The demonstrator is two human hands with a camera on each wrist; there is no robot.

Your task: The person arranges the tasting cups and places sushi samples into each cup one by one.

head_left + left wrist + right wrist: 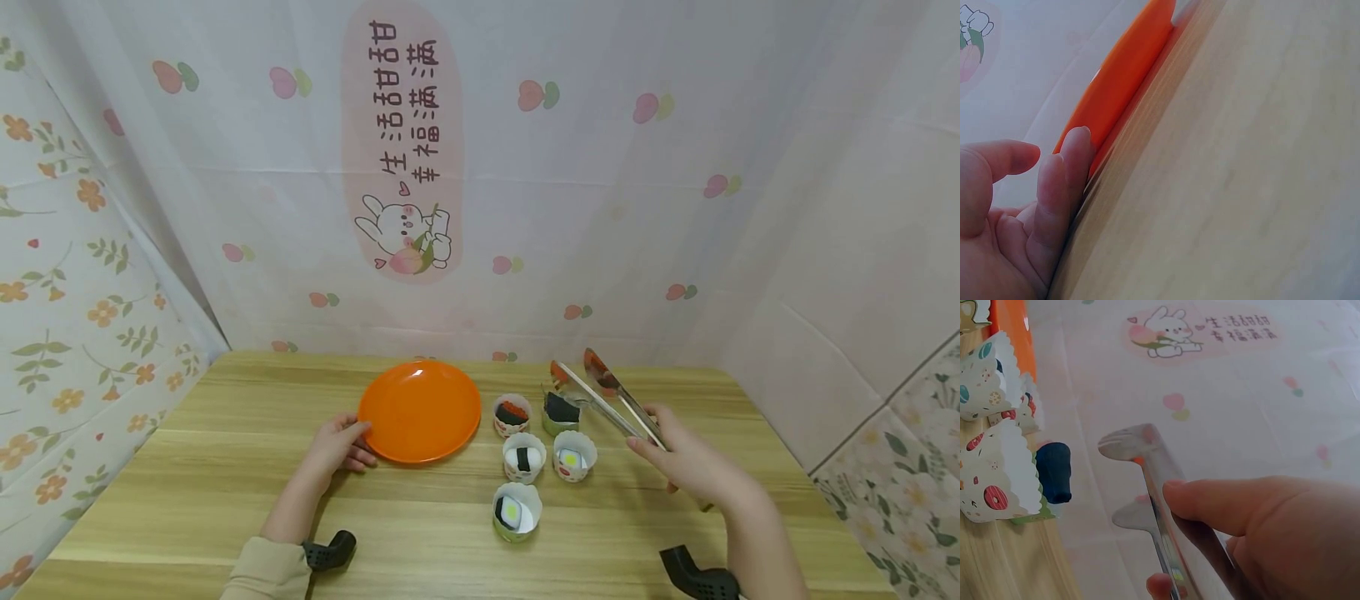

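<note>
My right hand grips metal tongs, thumb on one arm. The tongs' arms stand apart with nothing visible between their tips, which are raised near the back cup. That cup holds a dark seaweed-wrapped sushi piece. My left hand is at the left rim of an orange plate. In the left wrist view its fingers touch the plate's edge, and the thumb is lifted apart from them. The plate bears nothing.
Right of the plate stand more paper cups with sushi: one red-topped, one white with a dark band, and two with yellow centres. A patterned curtain hangs behind the wooden table.
</note>
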